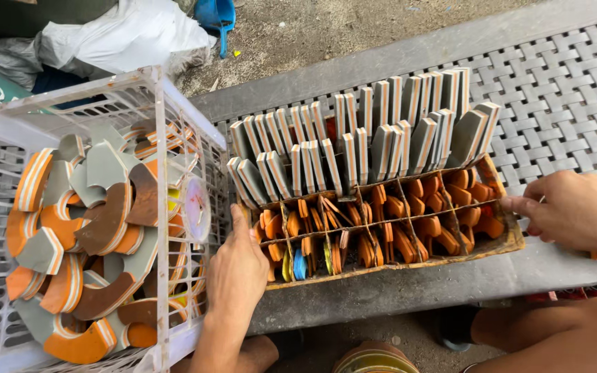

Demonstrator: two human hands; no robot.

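Observation:
A brown cardboard tray [388,266] with divider strips lies on a grey bench and holds several small orange foam cutouts [409,207], plus a blue and a yellow one. My left hand [236,269] presses against the tray's left end, fingers on its edge. At the tray's right end, my right hand [575,211] grips the edge with its fingertips. Two rows of upright grey, white and orange layered foam pieces [361,141] stand just behind the tray.
A white plastic crate [174,110] on the left is full of curved grey, brown and orange foam offcuts [91,235]. The bench has a woven grey surface [561,83]. A white bag [126,34] and a blue object [215,14] lie on the ground beyond.

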